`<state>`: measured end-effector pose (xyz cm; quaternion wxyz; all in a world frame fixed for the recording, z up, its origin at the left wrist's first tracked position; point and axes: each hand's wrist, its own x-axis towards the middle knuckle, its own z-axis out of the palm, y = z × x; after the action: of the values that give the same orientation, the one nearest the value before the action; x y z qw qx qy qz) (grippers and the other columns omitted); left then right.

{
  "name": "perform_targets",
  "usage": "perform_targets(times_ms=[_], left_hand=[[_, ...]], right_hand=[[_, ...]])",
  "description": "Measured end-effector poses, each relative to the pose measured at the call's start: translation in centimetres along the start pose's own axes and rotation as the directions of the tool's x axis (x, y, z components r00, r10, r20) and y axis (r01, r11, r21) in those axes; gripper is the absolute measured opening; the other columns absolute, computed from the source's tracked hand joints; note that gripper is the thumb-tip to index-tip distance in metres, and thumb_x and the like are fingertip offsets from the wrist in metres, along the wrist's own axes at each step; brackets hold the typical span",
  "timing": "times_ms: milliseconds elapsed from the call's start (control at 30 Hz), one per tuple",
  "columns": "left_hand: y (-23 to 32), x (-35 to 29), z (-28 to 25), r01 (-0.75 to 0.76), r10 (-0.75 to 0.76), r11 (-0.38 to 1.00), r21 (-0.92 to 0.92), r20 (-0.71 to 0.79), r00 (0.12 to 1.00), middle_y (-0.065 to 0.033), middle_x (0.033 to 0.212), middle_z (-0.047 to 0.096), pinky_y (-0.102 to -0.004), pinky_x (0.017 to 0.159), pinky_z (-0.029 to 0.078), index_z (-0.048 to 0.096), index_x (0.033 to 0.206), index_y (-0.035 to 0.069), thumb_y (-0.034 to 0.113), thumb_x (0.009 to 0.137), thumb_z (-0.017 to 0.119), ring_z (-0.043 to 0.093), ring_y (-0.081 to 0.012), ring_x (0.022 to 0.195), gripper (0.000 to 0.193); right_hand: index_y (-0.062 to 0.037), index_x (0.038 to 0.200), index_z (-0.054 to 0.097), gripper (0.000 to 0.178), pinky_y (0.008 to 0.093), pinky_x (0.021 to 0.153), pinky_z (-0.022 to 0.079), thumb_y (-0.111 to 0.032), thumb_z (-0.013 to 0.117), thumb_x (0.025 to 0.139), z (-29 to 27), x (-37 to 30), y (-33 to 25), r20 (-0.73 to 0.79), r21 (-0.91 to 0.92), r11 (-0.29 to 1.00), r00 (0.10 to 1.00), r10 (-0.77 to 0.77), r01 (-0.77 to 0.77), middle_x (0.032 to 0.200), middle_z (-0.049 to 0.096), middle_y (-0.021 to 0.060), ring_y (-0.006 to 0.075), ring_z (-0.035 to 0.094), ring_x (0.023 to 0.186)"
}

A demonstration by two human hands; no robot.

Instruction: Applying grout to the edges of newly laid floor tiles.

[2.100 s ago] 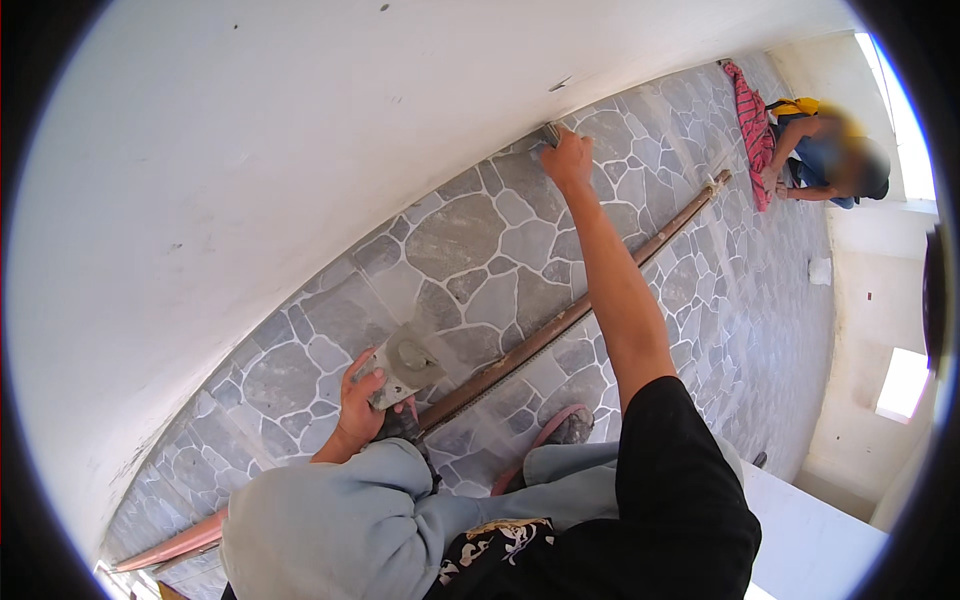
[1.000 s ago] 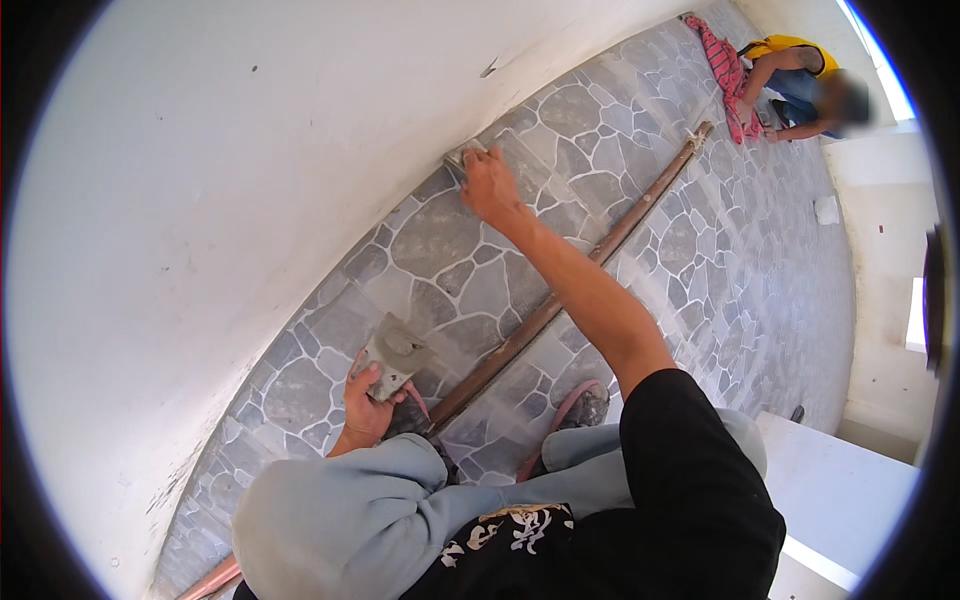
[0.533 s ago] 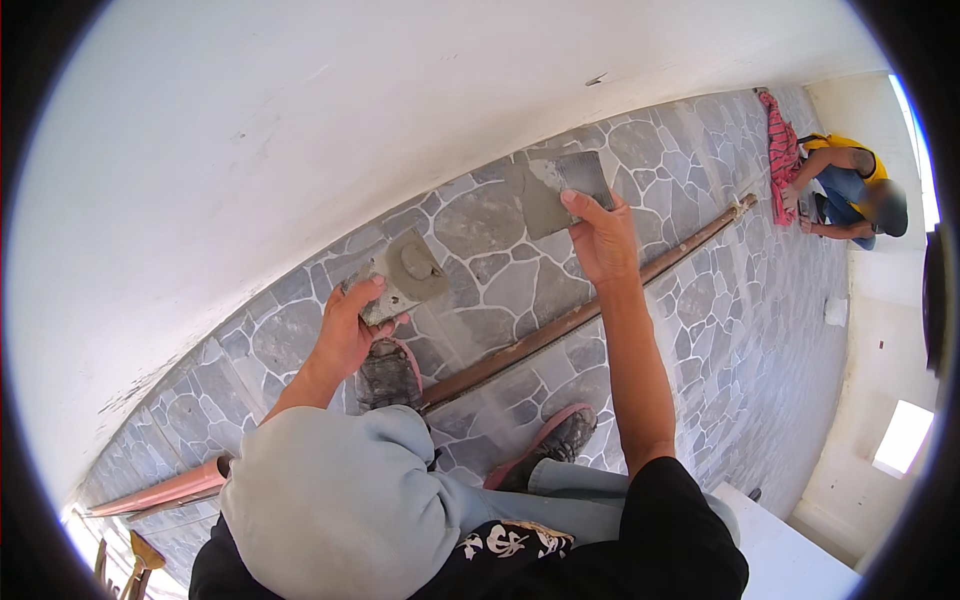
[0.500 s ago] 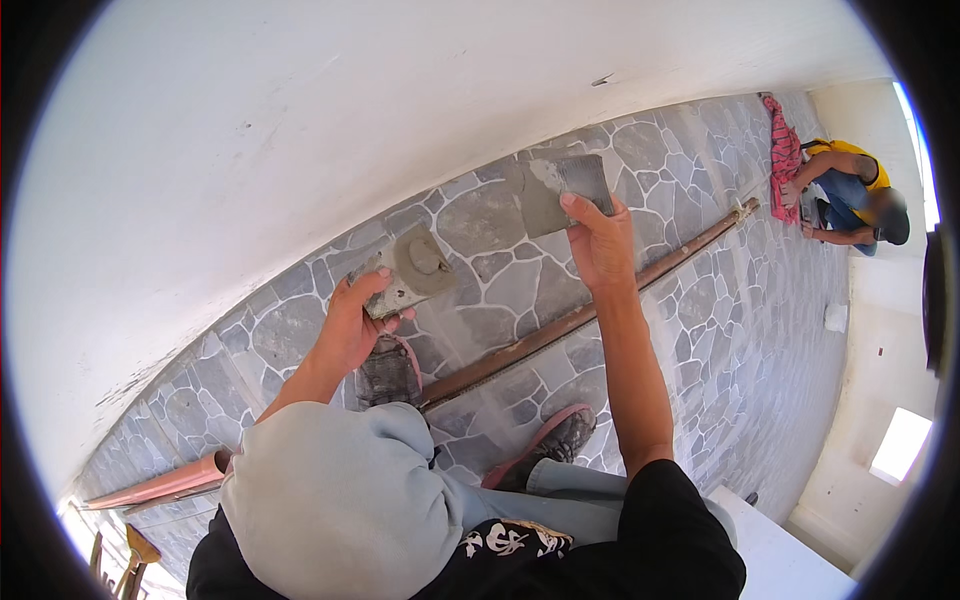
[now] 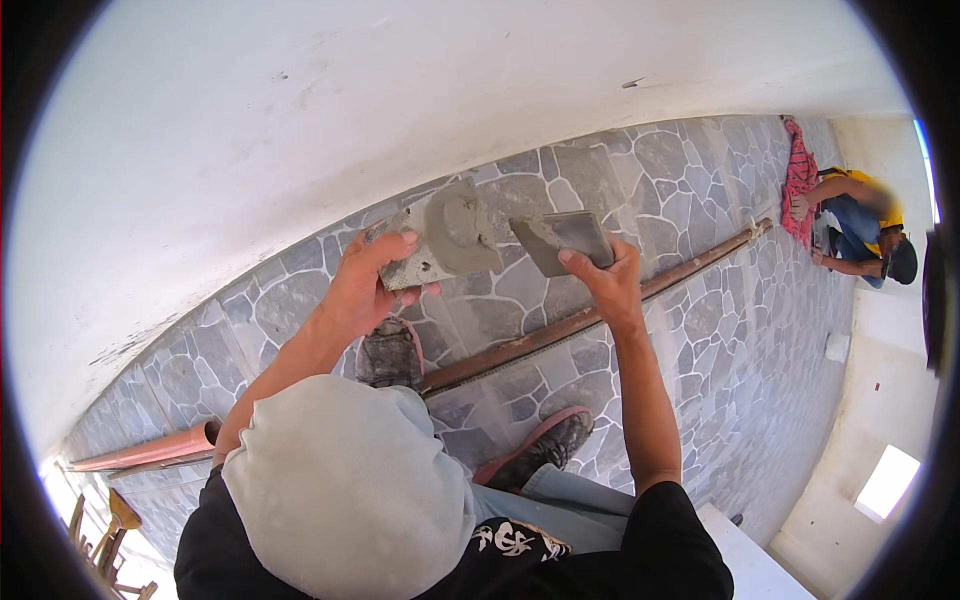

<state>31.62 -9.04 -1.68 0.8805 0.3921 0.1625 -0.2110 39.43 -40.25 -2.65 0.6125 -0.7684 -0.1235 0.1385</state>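
My left hand [image 5: 362, 278] grips a small flat mortar board [image 5: 398, 272] by its near end, thumb on top and fingers beneath. A smoothed heap of wet grey mortar [image 5: 462, 228] covers the board's far end. Just to the right, my right hand [image 5: 613, 285] pinches a flat, dark rectangular scraper [image 5: 560, 240], with grey mortar smeared along its left side. The scraper is apart from the board. Beyond it, a grey smeared patch [image 5: 587, 172] shows on the stone-patterned floor by the wall.
A long brown pole [image 5: 540, 345] lies diagonally on the floor [image 5: 700, 310], beside my shoes [image 5: 390, 355]. The white wall [image 5: 300, 120] curves along the far side. At right, a person [image 5: 865, 215] crouches by a red patterned cloth [image 5: 798, 180]. A reddish pipe [image 5: 150, 449] lies at left.
My right hand has drawn the scraper nearer and tilted it, away from the smeared patch. My left hand has raised the mortar board farther out and to the right.
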Motion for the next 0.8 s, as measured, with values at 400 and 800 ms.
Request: perform_targets(times_ms=[400,800], left_hand=[[-0.4,2.0,0.6,-0.209,0.117,0.801,0.562,0.195,0.974,-0.0038,0.093,0.068,-0.0247,0.076,0.047,0.068,0.119,-0.002,0.014,0.081,0.068,0.059,-0.0092,0.085,0.042],[-2.2,1.4,-1.3,-0.052,0.057,0.993,0.103,-0.05,0.997,-0.0087,0.099,0.069,-0.0296,0.064,0.048,0.058,0.121,0.003,0.025,0.091,0.06,0.067,-0.0181,0.092,0.038]], right_hand=[[-0.0001,0.085,0.061,0.015,0.0351,0.063,0.054,-0.009,0.069,0.076,1.7,0.9,-0.5,0.08,0.733,0.524,0.82,0.567,-0.434,0.082,0.062,0.0094,0.0199,0.06,0.067],[0.0055,0.093,0.065,0.027,0.0279,0.047,0.049,-0.015,0.076,0.08,0.5,1.4,-6.0,-0.172,0.614,0.772,0.926,0.335,-0.165,0.081,0.067,0.0095,0.0165,0.063,0.061]])
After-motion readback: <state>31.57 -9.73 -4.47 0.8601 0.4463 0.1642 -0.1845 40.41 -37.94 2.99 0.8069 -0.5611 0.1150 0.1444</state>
